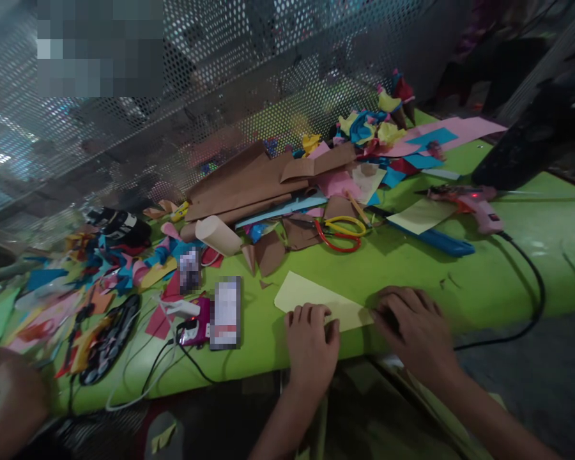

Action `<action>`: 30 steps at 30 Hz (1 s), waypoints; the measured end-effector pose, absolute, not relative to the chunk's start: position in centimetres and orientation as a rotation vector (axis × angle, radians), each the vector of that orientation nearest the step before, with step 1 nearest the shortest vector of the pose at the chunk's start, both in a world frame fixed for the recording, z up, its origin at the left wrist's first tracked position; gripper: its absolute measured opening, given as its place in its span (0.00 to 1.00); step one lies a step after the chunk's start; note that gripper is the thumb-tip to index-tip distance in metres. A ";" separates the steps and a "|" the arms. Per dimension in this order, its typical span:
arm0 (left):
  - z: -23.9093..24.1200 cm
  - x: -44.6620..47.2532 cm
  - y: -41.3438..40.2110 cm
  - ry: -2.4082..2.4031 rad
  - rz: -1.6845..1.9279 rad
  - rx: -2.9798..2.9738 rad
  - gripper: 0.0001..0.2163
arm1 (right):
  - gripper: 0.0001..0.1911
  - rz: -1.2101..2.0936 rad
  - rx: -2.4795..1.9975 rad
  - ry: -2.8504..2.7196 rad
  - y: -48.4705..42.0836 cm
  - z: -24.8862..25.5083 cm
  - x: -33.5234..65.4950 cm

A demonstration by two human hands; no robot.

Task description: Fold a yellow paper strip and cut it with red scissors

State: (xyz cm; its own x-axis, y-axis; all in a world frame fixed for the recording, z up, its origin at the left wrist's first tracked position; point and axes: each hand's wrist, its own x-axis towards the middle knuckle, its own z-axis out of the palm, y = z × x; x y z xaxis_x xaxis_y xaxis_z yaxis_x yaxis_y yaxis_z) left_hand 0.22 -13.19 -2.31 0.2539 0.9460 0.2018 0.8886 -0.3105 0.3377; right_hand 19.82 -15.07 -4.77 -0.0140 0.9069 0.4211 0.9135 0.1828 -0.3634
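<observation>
A pale yellow sheet of paper [311, 295] lies on the green table [498, 268] near its front edge. My left hand [311, 342] rests on the sheet's near edge, fingers curled down onto it. My right hand [412, 326] presses on the sheet's right corner with its fingers bent; it is slightly blurred. Neither hand lifts the sheet off the table.
Red and yellow scissors [340, 233], a pink glue gun [469, 204] with a black cable, a blue tool [441, 243], brown paper [249, 182], a rolled cone [218, 235] and coloured scraps lie behind. Another person's hand [9, 402] shows at bottom left. A perforated metal screen [230, 76] backs the table.
</observation>
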 end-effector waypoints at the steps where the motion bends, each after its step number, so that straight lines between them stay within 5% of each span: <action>1: -2.5 0.2 -13.3 1.718 0.596 2.398 0.08 | 0.10 -0.017 -1.704 -1.899 -15.1 -4.8 19.8; 13: -3.0 0.3 -13.7 1.453 0.695 2.589 0.19 | 0.09 0.331 -1.423 -1.871 -14.8 -4.7 22.4; 30: -3.2 0.2 -14.1 1.467 0.776 2.633 0.18 | 0.05 0.199 -1.513 -1.908 -15.0 -5.1 21.5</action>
State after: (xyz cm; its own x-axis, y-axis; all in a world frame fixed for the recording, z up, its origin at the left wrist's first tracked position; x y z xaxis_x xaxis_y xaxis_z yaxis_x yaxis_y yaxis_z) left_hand 0.18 -14.11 -3.24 0.4315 0.8044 0.4083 0.7899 -0.5555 0.2597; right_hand 21.54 -14.99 -5.09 -0.0884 0.9063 0.4133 0.8016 0.3110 -0.5106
